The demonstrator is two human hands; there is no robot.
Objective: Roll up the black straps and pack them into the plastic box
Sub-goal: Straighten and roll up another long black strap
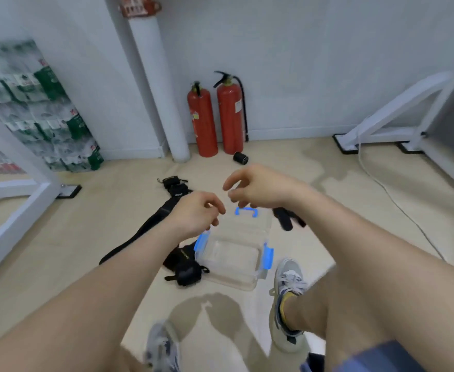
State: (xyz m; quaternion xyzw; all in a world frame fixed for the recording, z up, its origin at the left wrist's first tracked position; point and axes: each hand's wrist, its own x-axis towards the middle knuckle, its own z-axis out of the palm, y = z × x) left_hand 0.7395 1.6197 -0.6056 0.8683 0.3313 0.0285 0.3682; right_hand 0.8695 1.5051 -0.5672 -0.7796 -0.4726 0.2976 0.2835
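A clear plastic box [233, 257] with blue latches and a blue handle sits on the floor in front of my feet, with nothing inside it. A long black strap [140, 232] lies unrolled to its left, with a bundled end [174, 183] farther back. A rolled black strap [187, 273] rests against the box's near-left corner. Another black strap [287, 218] lies right of the box. My left hand [193, 213] and my right hand [258, 186] hover above the box's far side, fingers curled and apart, holding nothing.
Two red fire extinguishers [215, 116] stand against the back wall beside a white pipe [161, 98]. A small black cylinder [240, 158] lies near them. Stacked bottled-water packs [38, 108] are at left, a white frame [381, 116] and cable [387, 189] at right. My shoes [287, 299] are close to the box.
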